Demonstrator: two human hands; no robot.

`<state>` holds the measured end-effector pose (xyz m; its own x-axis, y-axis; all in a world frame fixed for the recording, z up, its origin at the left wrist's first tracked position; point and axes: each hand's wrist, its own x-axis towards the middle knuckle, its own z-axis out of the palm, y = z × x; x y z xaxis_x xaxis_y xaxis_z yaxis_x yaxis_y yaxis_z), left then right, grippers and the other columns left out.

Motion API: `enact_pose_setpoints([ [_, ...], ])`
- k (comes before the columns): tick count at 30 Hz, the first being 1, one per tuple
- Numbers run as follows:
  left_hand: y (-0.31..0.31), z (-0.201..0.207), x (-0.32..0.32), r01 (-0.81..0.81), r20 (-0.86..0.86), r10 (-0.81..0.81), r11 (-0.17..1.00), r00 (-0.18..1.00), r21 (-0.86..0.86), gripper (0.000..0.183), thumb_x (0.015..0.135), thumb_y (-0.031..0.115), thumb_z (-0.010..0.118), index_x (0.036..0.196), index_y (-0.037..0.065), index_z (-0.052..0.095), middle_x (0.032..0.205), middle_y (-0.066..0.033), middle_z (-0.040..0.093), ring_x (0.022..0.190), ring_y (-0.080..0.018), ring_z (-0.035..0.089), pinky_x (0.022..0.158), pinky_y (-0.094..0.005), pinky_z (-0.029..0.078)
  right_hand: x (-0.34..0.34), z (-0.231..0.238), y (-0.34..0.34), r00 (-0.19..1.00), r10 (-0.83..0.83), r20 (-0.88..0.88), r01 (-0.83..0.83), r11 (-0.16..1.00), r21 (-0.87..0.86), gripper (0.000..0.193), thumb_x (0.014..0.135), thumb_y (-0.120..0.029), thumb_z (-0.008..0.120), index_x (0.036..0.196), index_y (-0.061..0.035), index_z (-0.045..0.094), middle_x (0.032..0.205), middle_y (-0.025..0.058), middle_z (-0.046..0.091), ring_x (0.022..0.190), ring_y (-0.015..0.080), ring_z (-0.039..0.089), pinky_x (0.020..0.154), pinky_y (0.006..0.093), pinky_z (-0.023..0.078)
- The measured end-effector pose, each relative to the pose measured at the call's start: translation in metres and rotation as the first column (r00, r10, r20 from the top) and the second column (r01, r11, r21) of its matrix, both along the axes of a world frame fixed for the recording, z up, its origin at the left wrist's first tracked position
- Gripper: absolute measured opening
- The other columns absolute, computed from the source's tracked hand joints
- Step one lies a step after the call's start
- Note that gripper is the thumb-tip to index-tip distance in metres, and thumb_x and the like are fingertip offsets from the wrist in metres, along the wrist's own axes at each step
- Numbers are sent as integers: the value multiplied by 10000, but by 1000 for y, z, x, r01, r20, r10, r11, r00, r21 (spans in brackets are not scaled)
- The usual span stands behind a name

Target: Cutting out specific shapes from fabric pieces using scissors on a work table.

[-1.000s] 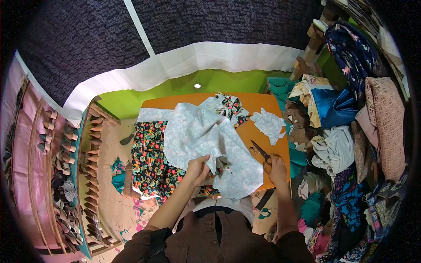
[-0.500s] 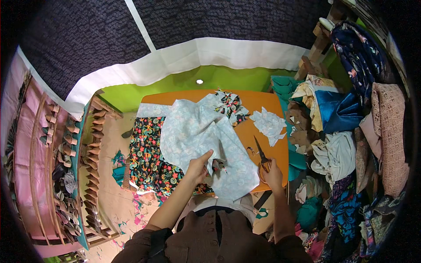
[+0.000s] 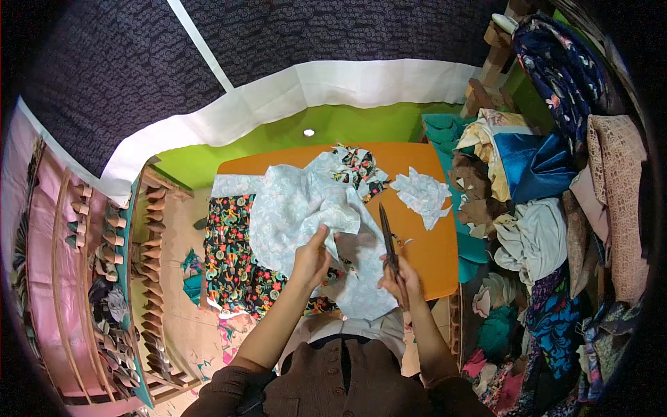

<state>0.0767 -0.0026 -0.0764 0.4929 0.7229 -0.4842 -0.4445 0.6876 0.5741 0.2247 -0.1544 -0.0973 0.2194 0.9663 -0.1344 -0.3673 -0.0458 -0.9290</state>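
I hold the pale blue fabric pinched in my left hand, bunched above the orange table. My right hand is wrapped round the scissors, blades pointing away; whether they are parted I cannot tell at this size. Risk: slack, bunched cloth may fold between the blades, giving a crooked cut or nicking the floral fabric beneath.
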Motion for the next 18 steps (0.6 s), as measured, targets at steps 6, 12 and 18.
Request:
enact_pose_setpoints([
  [6,2,38,0,6,24,-9,995,1000,98,550,824,271,539,1197,-74,328,1244,-97,369,1159,-176,317,996,-322,182,-32,-9,-7,974,201,107,-206,978,40,833,721,-379,640,1309,-34,161,971,33,343,856,131,373,795,254,322],
  [12,-8,45,-2,35,-146,-27,998,989,50,548,820,299,548,1166,-86,369,1182,-111,420,1073,-191,394,917,-307,287,-59,3,12,970,239,45,-239,971,-4,887,700,-590,536,1309,-56,176,960,-7,347,814,84,377,738,214,348],
  [18,-12,24,-13,142,-430,-103,988,897,60,640,773,516,510,959,-96,519,874,-126,547,669,-124,485,536,-243,383,-72,10,28,970,226,93,-234,969,81,714,799,-496,442,1249,14,224,914,15,365,797,101,360,732,204,338],
])
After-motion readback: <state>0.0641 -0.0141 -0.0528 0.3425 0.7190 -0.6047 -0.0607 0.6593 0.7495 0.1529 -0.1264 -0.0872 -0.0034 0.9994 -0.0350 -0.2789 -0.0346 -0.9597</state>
